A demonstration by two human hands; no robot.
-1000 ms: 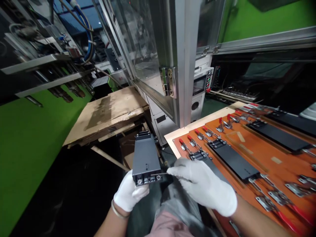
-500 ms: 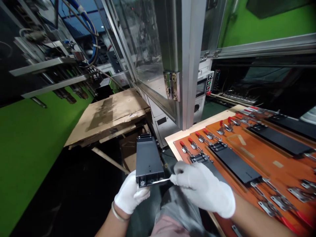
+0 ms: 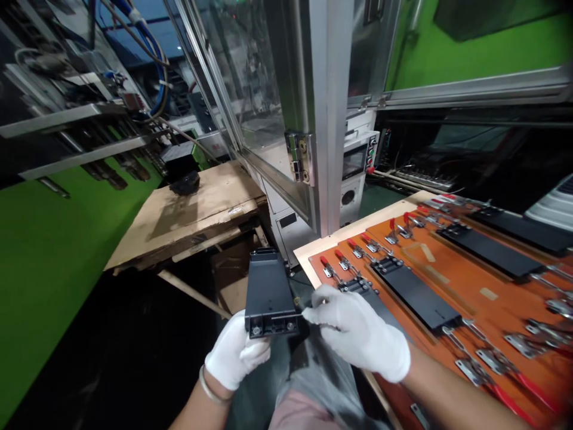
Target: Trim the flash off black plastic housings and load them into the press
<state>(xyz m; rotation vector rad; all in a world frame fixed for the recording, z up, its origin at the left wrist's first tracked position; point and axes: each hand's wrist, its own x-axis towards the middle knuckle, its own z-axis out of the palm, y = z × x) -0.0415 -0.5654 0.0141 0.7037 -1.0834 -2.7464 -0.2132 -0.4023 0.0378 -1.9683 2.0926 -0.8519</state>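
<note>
Higher across the near end of the dark case [image 3: 271, 283] than half a second ago, the thin tool [image 3: 287, 316] has shifted up from the end's openings toward its top edge; a dark lump [image 3: 184, 184] has also come into view over the wooden board [image 3: 219, 191]. Nearest, the white-gloved left hand [image 3: 235, 352] grips the case from below at its near end, while the gloved right hand [image 3: 356, 331] pinches the tool between thumb and fingers. Both hands are off the orange tabletop [image 3: 461, 280] to the right, where similar dark cases lie among red-handled clamps [image 3: 358, 248]; marks on one clamped case [image 3: 418, 295] are too small to read. Farther off stand a metal-framed door [image 3: 331, 119] and a control panel [image 3: 371, 152] with red and green buttons.
</note>
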